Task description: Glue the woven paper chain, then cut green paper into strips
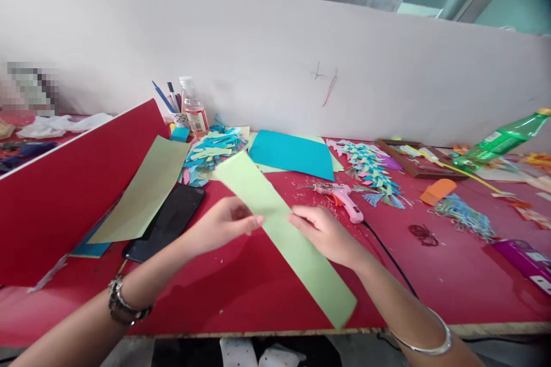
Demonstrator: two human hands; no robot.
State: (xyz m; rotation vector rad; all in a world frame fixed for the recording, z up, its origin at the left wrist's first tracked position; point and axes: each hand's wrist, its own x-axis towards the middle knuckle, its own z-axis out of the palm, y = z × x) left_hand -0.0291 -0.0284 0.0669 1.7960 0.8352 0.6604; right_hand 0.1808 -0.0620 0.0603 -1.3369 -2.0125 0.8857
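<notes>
A long light green paper strip [297,246] runs slantwise above the red table [241,292], from upper left to lower right. My left hand [221,223] pinches its left edge near the middle. My right hand [325,232] grips the opposite edge, fingers curled onto the paper. Both hands hold the strip just above the tabletop. A pink glue gun [344,200] lies just beyond my right hand, its black cord [390,261] trailing toward the front edge.
A red board [64,189] leans at the left, with an olive paper sheet [144,192] and a black phone [167,221] beside it. Blue paper [293,155], cut paper scraps [213,152], a woven paper piece [372,169], a cup of pens [174,106], a small bottle [193,109] and a green bottle [503,140] lie farther back.
</notes>
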